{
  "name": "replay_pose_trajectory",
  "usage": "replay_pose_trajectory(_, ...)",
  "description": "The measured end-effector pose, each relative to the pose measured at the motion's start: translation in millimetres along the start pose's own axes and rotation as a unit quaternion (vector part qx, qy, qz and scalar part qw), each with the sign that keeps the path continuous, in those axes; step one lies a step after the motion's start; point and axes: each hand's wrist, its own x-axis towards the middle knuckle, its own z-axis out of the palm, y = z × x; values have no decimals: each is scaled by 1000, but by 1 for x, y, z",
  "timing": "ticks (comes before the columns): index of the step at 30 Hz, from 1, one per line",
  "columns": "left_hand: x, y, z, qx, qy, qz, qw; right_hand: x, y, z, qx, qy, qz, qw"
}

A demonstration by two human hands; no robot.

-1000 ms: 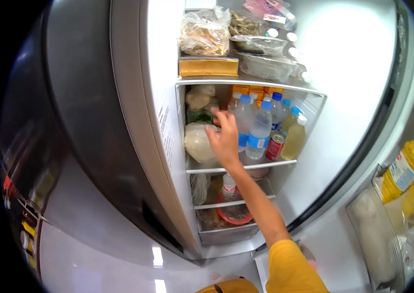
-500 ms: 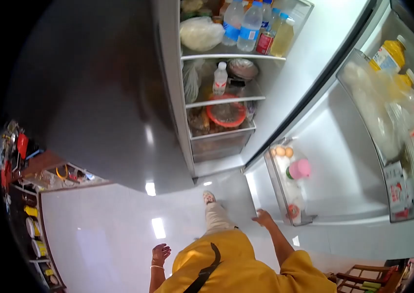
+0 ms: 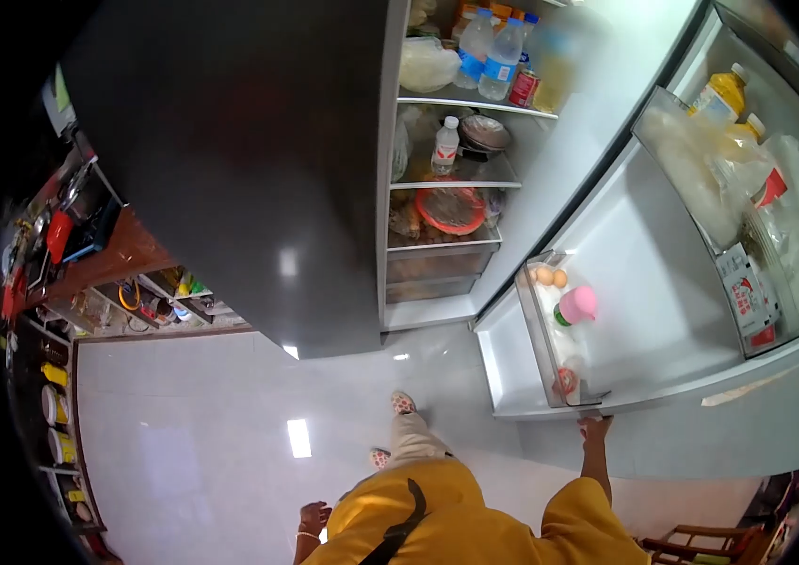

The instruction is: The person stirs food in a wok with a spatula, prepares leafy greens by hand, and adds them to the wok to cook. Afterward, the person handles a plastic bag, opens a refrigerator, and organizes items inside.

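Note:
My right hand (image 3: 595,428) is at the outer edge of the open refrigerator door (image 3: 649,330), its fingers bent around the edge and partly hidden. Beside my left hip hangs my left hand (image 3: 314,516), loosely curled with nothing in it and a pale bracelet at the wrist. Near my right hand is the lower door bin (image 3: 536,330), holding eggs (image 3: 552,276) and a pink bottle (image 3: 578,305) with a green part. The upper door bin (image 3: 686,193) has yellow bottles (image 3: 723,94), plastic bags and packets.
Inside the refrigerator, shelves hold water bottles (image 3: 501,61), a small clear bottle (image 3: 445,146) and a red-rimmed bowl (image 3: 451,210). A dark closed door panel (image 3: 239,169) stands left. Cabinet shelves (image 3: 58,405) line the far left; a wooden chair (image 3: 710,544) is at lower right.
My right hand has moved right, onto the edge of the refrigerator door. My left hand has dropped lower in view. The camera view has shifted, and both slippers now show.

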Motion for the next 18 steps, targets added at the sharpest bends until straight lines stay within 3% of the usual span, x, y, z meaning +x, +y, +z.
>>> replay_pose_trajectory(1, -12, 26, 9, -33, 2, 1, 999, -10, -10, 0, 57, -23, 17, 998)
replay_pose_trajectory(4, -38, 88, 28, -184, 40, -82, 979, -14, 12, 2, 70, -30, -62, 995)
replay_pose_trajectory(7, -39, 103, 26, -166, 39, -68, 983, -25, 44, 21, 66, -26, -186, 980)
replay_pose_trajectory(9, -38, 94, 21, -167, 32, -58, 984, -34, 71, 37, -55, 41, -388, 919)
replay_pose_trajectory(10, -27, 80, 17, -168, 38, -90, 981, -61, 58, 41, 15, -42, -339, 940)
replay_pose_trajectory(11, -16, 65, 12, -157, 43, -106, 981, -104, 30, 45, -81, -51, -405, 909)
replay_pose_trajectory(12, -16, 53, 13, -157, 51, -122, 979, -120, 34, 44, -275, -7, -498, 823)
replay_pose_trajectory(13, -13, 40, 16, -168, 63, -138, 974, -140, 37, 54, -86, -62, -479, 872)
replay_pose_trajectory(14, -15, 41, 16, -186, 76, -157, 967, -163, 29, 71, 9, -97, -440, 893)
replay_pose_trajectory(16, -16, 16, 16, -177, 85, -96, 976, -174, 39, 93, -56, -137, -438, 887)
replay_pose_trajectory(18, -39, 33, 20, -179, 144, -123, 966, -167, 54, 117, -163, -174, -424, 874)
